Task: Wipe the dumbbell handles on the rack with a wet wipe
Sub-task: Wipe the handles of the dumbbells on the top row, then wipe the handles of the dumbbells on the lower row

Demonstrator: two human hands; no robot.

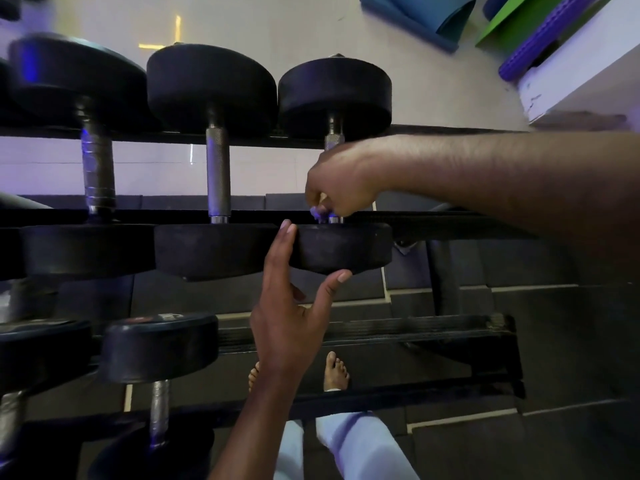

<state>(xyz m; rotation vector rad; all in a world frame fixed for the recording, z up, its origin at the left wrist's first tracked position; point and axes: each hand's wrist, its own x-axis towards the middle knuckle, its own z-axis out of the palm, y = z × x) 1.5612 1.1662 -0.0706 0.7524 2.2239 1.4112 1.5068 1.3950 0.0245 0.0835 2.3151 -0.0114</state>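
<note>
Three black dumbbells lie across the top tier of the rack (450, 221). My right hand (341, 183) is curled round the metal handle of the rightmost dumbbell (343, 249), near its lower end, with a bit of pale wet wipe (318, 212) showing under the fingers. Most of that handle is hidden by the hand. My left hand (294, 306) holds the near head of the same dumbbell, fingers along its left side and thumb under its edge. The middle dumbbell's knurled handle (218, 173) and the left dumbbell's handle (98, 168) are bare.
Lower tier holds more dumbbells (159, 348) at the left, with its right part bare. My bare feet (334, 372) stand under the rack on dark floor mats. Rolled blue mats (433, 12) and a purple roller (540, 39) lie at the far right by a white ledge.
</note>
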